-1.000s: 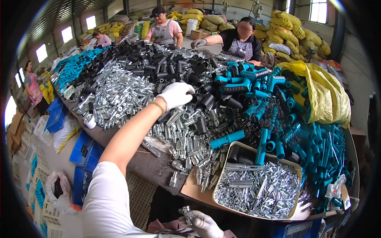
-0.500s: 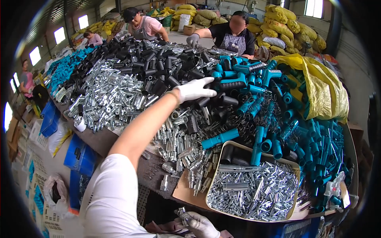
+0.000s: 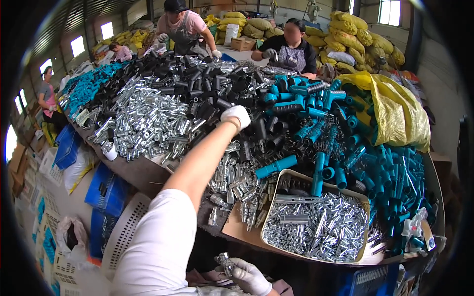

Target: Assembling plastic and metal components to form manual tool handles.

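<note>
My left hand (image 3: 236,117), in a white glove, reaches far over the heaped table. Its fingers are curled down among black plastic sleeves (image 3: 260,129); what they hold, if anything, is hidden. Shiny metal fittings (image 3: 236,180) lie in a pile beneath that forearm. Low at the front edge, my gloved right hand (image 3: 251,277) grips a small silver metal fitting (image 3: 225,263) between thumb and fingers. Between the hands and to the right stands a cream tray (image 3: 365,241) filled with small metal pins and a few larger tubes. A teal plastic tube (image 3: 276,166) rests just behind it.
Teal plastic handles (image 3: 289,106) and loose springs (image 3: 328,140) are piled at right, by a yellow woven sack (image 3: 397,111). More silver parts (image 3: 143,118) heap up at left. Blue crates (image 3: 106,190) stand beside the table's left edge. Two co-workers (image 3: 185,29) (image 3: 291,52) are across the table.
My left hand has drawn back slightly left, its spread fingers now curled. My right hand still holds the fitting. The co-worker at far left of the table's back has risen and leans over it.
</note>
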`<state>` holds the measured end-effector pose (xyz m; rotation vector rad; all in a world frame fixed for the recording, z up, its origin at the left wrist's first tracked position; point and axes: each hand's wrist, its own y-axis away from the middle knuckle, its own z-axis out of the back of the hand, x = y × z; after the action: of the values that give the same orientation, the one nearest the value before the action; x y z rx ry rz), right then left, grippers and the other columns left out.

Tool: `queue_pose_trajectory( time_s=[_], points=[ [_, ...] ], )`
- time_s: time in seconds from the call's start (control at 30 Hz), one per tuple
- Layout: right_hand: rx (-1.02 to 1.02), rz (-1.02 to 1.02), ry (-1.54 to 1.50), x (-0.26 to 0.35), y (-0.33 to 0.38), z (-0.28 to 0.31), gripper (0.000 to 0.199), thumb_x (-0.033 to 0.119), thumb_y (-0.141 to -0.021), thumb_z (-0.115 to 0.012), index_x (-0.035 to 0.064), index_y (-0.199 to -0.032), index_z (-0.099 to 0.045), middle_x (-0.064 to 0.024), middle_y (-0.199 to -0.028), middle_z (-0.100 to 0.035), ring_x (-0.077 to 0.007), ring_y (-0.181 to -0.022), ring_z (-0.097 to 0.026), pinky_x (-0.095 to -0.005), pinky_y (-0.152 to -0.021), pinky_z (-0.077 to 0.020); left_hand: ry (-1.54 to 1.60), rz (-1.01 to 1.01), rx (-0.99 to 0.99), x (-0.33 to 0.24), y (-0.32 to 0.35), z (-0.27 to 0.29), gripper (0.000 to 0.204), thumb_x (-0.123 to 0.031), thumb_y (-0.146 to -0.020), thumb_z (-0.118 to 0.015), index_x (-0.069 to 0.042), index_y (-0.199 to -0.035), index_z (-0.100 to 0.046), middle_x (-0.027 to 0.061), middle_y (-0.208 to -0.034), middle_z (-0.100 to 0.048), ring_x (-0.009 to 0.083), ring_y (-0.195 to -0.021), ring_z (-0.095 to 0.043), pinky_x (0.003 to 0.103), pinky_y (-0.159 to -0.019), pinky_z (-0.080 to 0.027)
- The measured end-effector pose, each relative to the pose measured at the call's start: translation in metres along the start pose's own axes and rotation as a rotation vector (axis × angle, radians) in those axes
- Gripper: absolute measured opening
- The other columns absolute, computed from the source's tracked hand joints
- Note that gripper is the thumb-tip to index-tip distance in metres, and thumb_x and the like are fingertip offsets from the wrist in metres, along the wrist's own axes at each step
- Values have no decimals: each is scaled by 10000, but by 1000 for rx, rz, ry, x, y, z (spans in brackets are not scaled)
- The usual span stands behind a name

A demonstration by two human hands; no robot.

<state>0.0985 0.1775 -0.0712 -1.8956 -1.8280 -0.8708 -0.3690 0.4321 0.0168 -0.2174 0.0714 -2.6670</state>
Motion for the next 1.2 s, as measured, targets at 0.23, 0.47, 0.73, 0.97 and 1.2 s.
queue_pose_trajectory(
  time_s=[0.23, 0.47, 0.73, 0.97, 1.2],
  points=[
    [-110, 89, 24, 4, 19, 3, 593, 347, -888, -725, -12, -1322, -537, -91, -1247, -606, -194, -1116, -590, -359, -982, -465, 672, 176, -128, -65, 19, 38, 393, -407, -823, -685, -64, -1009, -734, 205, -1017, -707, 371, -1004, -672, 427, -867, -535],
    [-197, 222, -47, 19, 42, 4, 863, 458, -796, -786, -26, -1415, -430, -162, -1290, -580, -249, -1149, -593, -438, -949, -535, 1297, -422, -653, -66, 131, 107, 238, -8, -923, -620, 4, -1159, -588, 49, -1002, -677, 143, -975, -640, 277, -890, -502],
    [-146, 500, 614, 52, 70, 7, 573, 518, -876, -682, 7, -1133, -655, -193, -1407, -454, -302, -1329, -428, -433, -1122, -302, 445, -941, -149, -114, 365, 98, 394, -344, -819, -714, -191, -1176, -644, 31, -800, -600, 226, -654, -641, 333, -544, -524],
    [-139, 440, 1016, 52, 89, -5, 496, 512, -878, -667, 70, -1103, -678, -217, -1324, -506, -357, -1203, -534, -408, -1014, -428, 164, -979, 3, -142, 409, 114, 341, -168, -837, -608, -124, -1175, -626, 31, -802, -571, 210, -719, -632, 335, -562, -518],
    [-11, 428, 449, 26, 105, -3, 651, 627, -817, -686, 21, -1057, -689, -198, -1334, -507, -308, -1205, -508, -426, -1046, -366, 1158, -829, -9, -137, 423, 122, 697, -348, -744, -836, 22, -1266, -560, 129, -1116, -652, 223, -929, -652, 336, -773, -518]
  ],
)
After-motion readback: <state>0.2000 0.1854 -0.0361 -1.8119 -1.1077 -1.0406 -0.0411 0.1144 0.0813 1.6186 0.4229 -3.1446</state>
